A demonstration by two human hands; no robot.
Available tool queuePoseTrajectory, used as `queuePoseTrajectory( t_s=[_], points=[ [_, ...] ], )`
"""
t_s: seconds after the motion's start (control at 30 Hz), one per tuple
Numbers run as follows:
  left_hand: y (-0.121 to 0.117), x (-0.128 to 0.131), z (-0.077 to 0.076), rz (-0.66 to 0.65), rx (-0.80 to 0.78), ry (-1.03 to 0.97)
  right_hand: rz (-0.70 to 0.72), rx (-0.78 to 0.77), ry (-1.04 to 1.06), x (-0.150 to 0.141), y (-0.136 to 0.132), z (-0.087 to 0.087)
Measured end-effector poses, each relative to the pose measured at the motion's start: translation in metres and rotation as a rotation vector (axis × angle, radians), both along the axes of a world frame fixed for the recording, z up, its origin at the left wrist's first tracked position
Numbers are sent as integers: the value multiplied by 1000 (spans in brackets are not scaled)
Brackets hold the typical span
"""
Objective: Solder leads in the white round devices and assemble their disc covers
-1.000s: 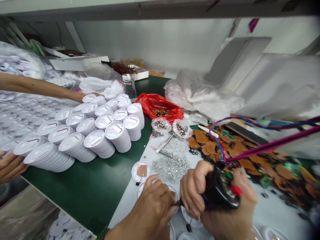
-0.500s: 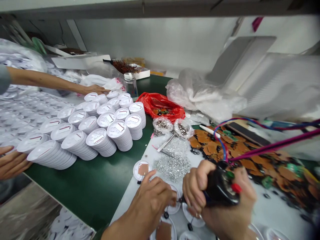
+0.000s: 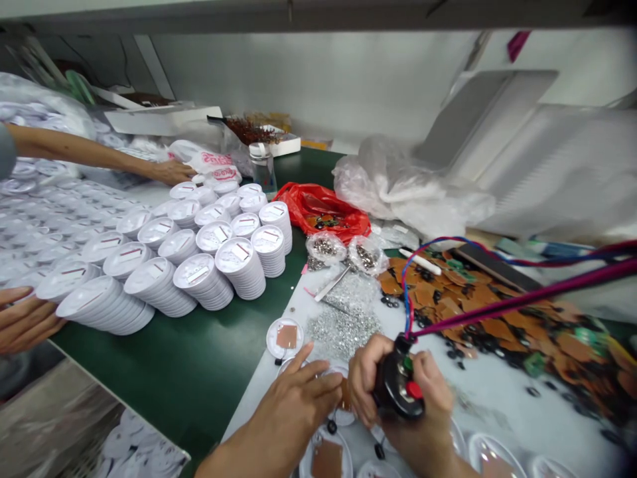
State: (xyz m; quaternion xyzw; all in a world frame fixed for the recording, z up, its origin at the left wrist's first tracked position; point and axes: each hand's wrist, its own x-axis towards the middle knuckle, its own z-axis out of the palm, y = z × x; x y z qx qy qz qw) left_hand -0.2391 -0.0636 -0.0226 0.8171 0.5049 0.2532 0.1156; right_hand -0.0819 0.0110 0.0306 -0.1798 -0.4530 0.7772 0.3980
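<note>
My right hand (image 3: pixel 405 392) grips a black handheld tool (image 3: pixel 397 388) with a red button and a green button, and coloured cables run from its top. My left hand (image 3: pixel 293 405) lies spread over a white round disc (image 3: pixel 338 415) with a copper-coloured patch, just left of the tool. Similar discs sit around both hands, including one with a copper square (image 3: pixel 284 337) beyond my fingers. The tool's tip is hidden behind my right hand. A loose heap of silver crystals (image 3: pixel 343 325) lies just beyond my hands.
Tall stacks of white discs (image 3: pixel 219 262) cover the green bench (image 3: pixel 169 365) at left, where a co-worker's hands (image 3: pixel 172 172) (image 3: pixel 24 320) reach in. Orange-brown pieces (image 3: pixel 448 302) spread to the right. Behind stand small bags of metal parts (image 3: pixel 326 247), a red bag (image 3: pixel 323 212) and a glass jar (image 3: pixel 262 169).
The black tool has moved left and slightly down with my right hand, now standing more upright. My left hand has opened out over the disc. The co-worker's far hand has shifted slightly.
</note>
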Motion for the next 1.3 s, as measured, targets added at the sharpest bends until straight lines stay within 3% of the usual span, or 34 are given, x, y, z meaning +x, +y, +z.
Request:
queuePoseTrajectory(
  t_s=[0.13,0.3,0.43,0.53,0.8,0.97,1.1,1.3],
  points=[
    [-1,1,11,-21,-95,-4,21,54,-71,4,-3,-2],
    [-1,1,14,-61,-161,39,113,50,-96,5,-2,5],
    [-1,2,18,-43,-155,43,-50,20,83,9,7,17],
    [-1,3,20,-35,-149,40,-162,-5,91,11,16,23],
    [-1,3,10,3,-41,4,-169,-29,19,10,18,7],
    [1,12,12,139,-81,-103,-91,-26,68,21,17,29],
    [16,26,11,153,-124,-144,-109,-18,71,18,17,41],
    [32,29,10,205,-134,-69,-156,-68,6,5,23,19]
  ],
)
